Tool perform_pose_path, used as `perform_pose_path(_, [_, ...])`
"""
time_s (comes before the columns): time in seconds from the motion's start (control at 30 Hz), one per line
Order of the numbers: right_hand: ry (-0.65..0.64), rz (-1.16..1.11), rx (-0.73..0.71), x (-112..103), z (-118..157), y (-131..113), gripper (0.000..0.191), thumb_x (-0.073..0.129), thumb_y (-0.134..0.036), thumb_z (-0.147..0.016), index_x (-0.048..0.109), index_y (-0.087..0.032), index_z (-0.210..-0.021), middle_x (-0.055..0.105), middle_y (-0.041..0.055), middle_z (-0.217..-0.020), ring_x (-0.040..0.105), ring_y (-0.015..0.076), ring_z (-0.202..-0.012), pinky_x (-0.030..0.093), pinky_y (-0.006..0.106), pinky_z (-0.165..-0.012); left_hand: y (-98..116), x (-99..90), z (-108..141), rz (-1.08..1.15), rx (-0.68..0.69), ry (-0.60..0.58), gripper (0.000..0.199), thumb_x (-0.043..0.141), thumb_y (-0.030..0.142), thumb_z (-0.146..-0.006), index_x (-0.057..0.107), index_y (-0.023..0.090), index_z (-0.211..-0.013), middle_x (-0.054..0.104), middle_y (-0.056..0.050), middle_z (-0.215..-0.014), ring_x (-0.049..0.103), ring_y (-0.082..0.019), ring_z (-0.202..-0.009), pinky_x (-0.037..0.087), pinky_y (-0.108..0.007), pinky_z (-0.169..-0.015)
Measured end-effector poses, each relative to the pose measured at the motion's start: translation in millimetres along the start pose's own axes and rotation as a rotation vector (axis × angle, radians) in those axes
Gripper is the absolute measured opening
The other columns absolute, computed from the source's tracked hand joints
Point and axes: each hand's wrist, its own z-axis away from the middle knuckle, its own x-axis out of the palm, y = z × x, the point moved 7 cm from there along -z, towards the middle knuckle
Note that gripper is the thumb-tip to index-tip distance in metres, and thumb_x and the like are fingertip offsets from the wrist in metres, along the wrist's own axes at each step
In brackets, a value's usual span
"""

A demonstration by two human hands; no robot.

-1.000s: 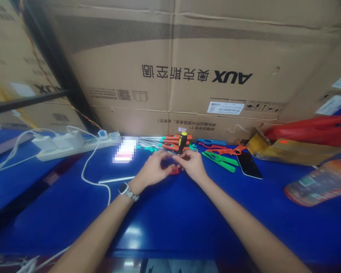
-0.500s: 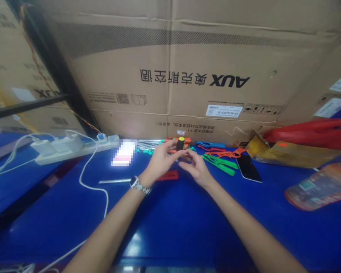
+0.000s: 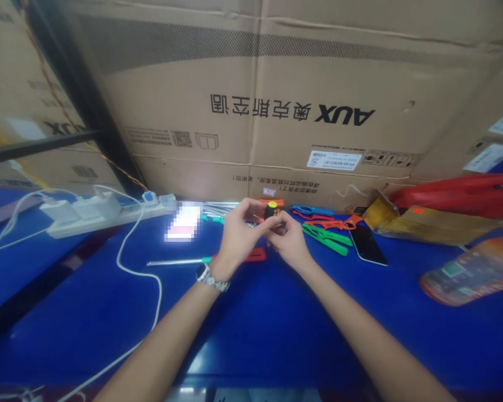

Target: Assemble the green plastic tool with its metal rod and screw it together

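A screwdriver (image 3: 271, 210) with a black handle and a yellow end cap stands roughly upright between my hands. The fingers and thumb of my left hand (image 3: 243, 231) are closed round its handle. Just below, my right hand (image 3: 291, 241) pinches at the lower part, its fingertips close to the left thumb. The lower end is hidden by the fingers. Behind my left wrist lies a long metal rod tool (image 3: 176, 262) with a red handle (image 3: 255, 255). Green-handled tools (image 3: 327, 239) and orange scissors (image 3: 347, 222) lie to the right of my right hand.
Metal rods (image 3: 218, 209) lie behind my left hand, beside a blurred bright screen (image 3: 183, 220). A white power strip (image 3: 100, 215) with its cable sits left. At right are a black phone (image 3: 369, 244), a cardboard box (image 3: 427, 226) and a plastic jar (image 3: 469, 273). Large cartons (image 3: 171, 95) stand behind.
My right hand has moved in closer to the left, its fingers now closed beneath the handle. The screwdriver stays upright in my left hand. The view has shifted slightly.
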Motion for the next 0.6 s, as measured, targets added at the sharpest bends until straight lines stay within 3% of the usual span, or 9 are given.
perform_pose_path(0.1, [0.024,0.045,-0.026,-3,1,-4,0.034,0.079,-0.038,-0.072,0.050,-0.023,-0.080,0.053,-0.0065,-0.064,0.052,0.0099,-0.051,0.041,0.021,-0.046,2,7.5,0,-0.002,0.028,-0.075,0.027,0.075,0.035,-0.081,0.070,0.018,-0.101,0.074,-0.006,-0.095,0.069,-0.017,-0.084,0.055,-0.031,-0.081])
perform_pose_path(0.2, [-0.149,0.101,0.024,-2,2,-13,0.034,0.073,-0.044,-0.078,0.060,-0.021,-0.100,0.060,-0.0031,-0.068,0.054,0.0117,-0.053,0.042,0.022,-0.045,0,9.0,-1,-0.054,0.055,-0.174,0.028,0.068,0.035,-0.086,0.071,0.020,-0.110,0.074,-0.007,-0.108,0.068,-0.020,-0.097,0.054,-0.035,-0.089])
perform_pose_path(0.27, [-0.291,0.117,0.090,-2,5,-15,0.036,0.067,-0.050,-0.082,0.064,-0.018,-0.099,0.060,-0.0021,-0.064,0.051,0.0109,-0.047,0.041,0.022,-0.041,-1,8.9,0,-0.070,0.068,-0.217,0.028,0.065,0.035,-0.089,0.071,0.021,-0.113,0.073,-0.008,-0.114,0.066,-0.022,-0.105,0.052,-0.038,-0.094])
perform_pose_path(0.33, [-0.330,0.131,0.122,-4,5,-16,0.035,0.068,-0.050,-0.080,0.066,-0.017,-0.091,0.062,-0.0013,-0.062,0.049,0.0099,-0.043,0.041,0.022,-0.039,2,10.3,0,-0.084,0.101,-0.226,0.029,0.064,0.035,-0.090,0.070,0.022,-0.116,0.071,-0.008,-0.119,0.063,-0.023,-0.112,0.051,-0.038,-0.096])
perform_pose_path(0.43, [-0.214,0.157,0.093,-6,1,-12,0.027,0.073,-0.042,-0.074,0.065,-0.016,-0.078,0.063,-0.0008,-0.060,0.049,0.0102,-0.043,0.041,0.023,-0.039,7,11.0,0,-0.078,0.079,-0.110,0.036,0.073,0.035,-0.082,0.067,0.021,-0.115,0.072,-0.008,-0.113,0.065,-0.021,-0.103,0.054,-0.034,-0.086])
perform_pose_path(0.53, [-0.082,0.196,0.043,-1,0,-4,0.018,0.073,-0.031,-0.069,0.062,-0.017,-0.072,0.063,-0.0001,-0.060,0.051,0.0117,-0.047,0.041,0.023,-0.041,8,9.6,1,-0.042,-0.003,0.047,0.030,0.079,0.036,-0.075,0.069,0.018,-0.098,0.074,-0.005,-0.091,0.068,-0.018,-0.082,0.054,-0.028,-0.071])
perform_pose_path(0.6, [-0.016,0.209,0.018,1,1,-1,0.018,0.073,-0.028,-0.068,0.062,-0.017,-0.077,0.063,-0.0001,-0.062,0.052,0.0124,-0.049,0.042,0.024,-0.044,10,13.2,0,-0.020,-0.002,0.021,0.024,0.075,0.036,-0.080,0.070,0.019,-0.096,0.075,-0.004,-0.088,0.069,-0.018,-0.081,0.055,-0.029,-0.073])
